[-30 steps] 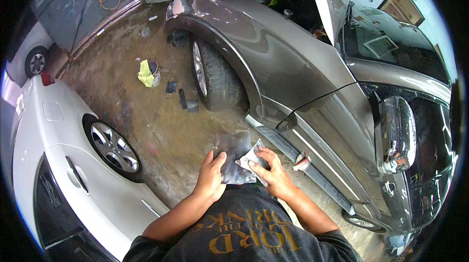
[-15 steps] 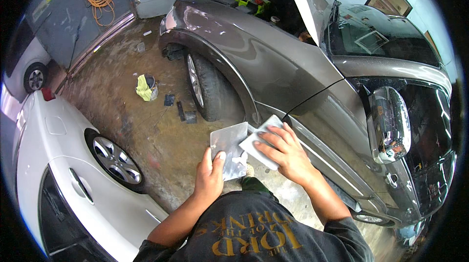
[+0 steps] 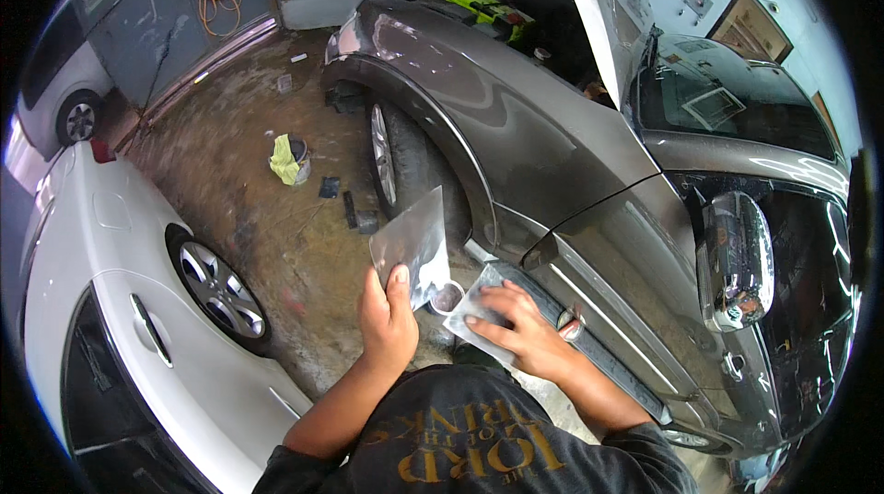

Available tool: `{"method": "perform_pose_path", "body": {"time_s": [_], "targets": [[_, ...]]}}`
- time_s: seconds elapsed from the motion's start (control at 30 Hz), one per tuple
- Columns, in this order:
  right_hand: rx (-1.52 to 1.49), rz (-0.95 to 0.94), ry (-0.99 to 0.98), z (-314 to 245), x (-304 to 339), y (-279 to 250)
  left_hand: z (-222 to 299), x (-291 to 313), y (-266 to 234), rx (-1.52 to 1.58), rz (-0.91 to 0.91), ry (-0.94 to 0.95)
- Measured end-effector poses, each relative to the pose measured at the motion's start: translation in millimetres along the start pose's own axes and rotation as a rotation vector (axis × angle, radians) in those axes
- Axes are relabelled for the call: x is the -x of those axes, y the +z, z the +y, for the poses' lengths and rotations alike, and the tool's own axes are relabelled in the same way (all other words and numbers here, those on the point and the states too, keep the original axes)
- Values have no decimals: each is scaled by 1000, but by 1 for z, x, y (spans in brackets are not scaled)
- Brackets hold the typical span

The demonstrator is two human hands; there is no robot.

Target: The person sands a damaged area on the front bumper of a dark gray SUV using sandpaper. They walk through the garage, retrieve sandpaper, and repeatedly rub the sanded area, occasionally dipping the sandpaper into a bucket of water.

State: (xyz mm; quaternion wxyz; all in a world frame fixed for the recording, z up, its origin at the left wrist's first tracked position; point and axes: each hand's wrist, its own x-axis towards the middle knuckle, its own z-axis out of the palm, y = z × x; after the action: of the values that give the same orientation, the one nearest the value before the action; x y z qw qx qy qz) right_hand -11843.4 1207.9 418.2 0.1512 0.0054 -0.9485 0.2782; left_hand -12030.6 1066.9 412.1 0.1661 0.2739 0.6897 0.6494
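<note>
My left hand is closed on a flat grey rectangular plate, thumb on top, the plate tilted upward. A white paste smear lies on its lower right part. My right hand presses its fingers over a thin, pale spreader sheet, whose left corner points toward the plate. Between the two, lower down, a small round white-rimmed tub shows, partly covered by both sheets. I cannot tell whether the spreader touches the tub.
A dark grey-brown car with its hood raised stands at the right, its side step bearing a round tin. A white car is at the left. On the floor are a bucket with a yellow-green cloth and dark pads.
The plate has tilted further and its far edge has risen. My right hand with the spreader has moved lower and away from the plate's face. The tub and tin have come into view.
</note>
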Motion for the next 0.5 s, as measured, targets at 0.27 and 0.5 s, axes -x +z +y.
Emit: {"method": "perform_pose_path", "body": {"time_s": [0.27, 0.5], "targets": [[-80, 225, 25, 23, -14, 46, -39, -4, 14, 832, 132, -371], [-266, 29, 539, 155, 73, 119, -56, -22, -5, 877, 266, -523]]}}
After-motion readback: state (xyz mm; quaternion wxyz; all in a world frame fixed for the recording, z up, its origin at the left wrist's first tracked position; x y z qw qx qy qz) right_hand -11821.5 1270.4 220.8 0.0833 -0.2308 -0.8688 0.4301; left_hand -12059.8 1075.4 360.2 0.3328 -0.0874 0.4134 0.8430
